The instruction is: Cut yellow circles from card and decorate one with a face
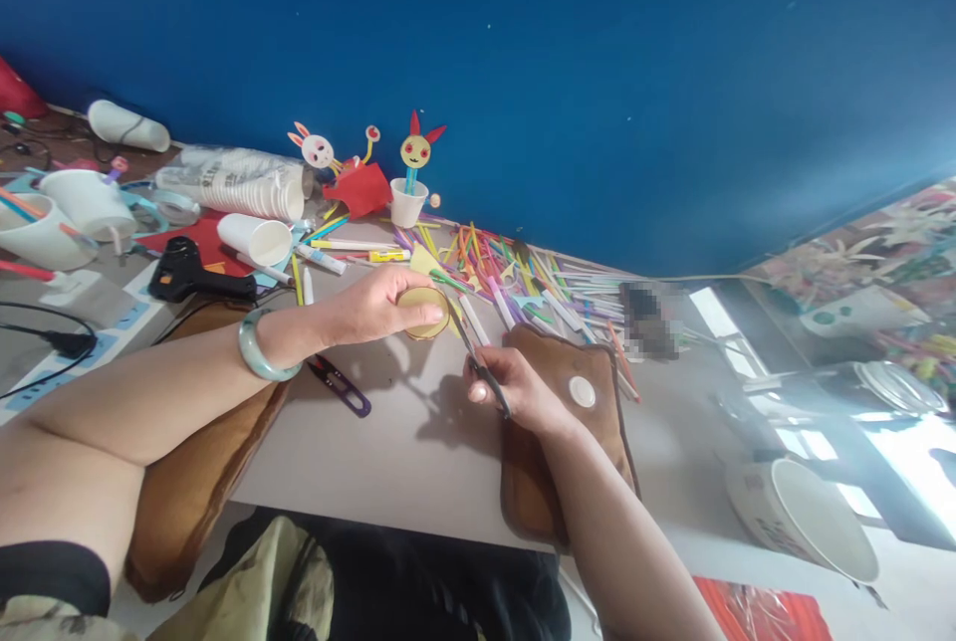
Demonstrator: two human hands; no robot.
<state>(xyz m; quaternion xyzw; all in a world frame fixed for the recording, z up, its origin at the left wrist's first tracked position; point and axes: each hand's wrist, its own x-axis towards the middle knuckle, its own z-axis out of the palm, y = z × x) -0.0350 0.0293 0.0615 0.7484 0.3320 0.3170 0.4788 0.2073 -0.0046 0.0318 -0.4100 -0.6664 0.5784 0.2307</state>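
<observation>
The left hand (pixel 365 308) grasped a round yellow disc (pixel 422 311) by its left side, thumb across its face, leaving the right rim exposed, probably to give the blades room. The disc was held above the middle of the tabletop (pixel 418 462), roughly midway between its near edge and the far edge along the blue wall (pixel 523 94). The right hand (pixel 519 390) gripped the scissors (pixel 489 384) by the handles, blades pointing up beside the disc's right rim; whether they touched it could not be told.

A brown cushion (pixel 557 482) lay under the right forearm and another (pixel 201 502) under the left, both reaching the near edge, perhaps as padding. The purple snips (pixel 342 386) lay just below the left wrist. Toward the far edge, coloured sticks (pixel 478 253) were spread out, and a rabbit-eared figure (pixel 415 153) stood in a white cup (pixel 408 205), which seemed to keep it upright.
</observation>
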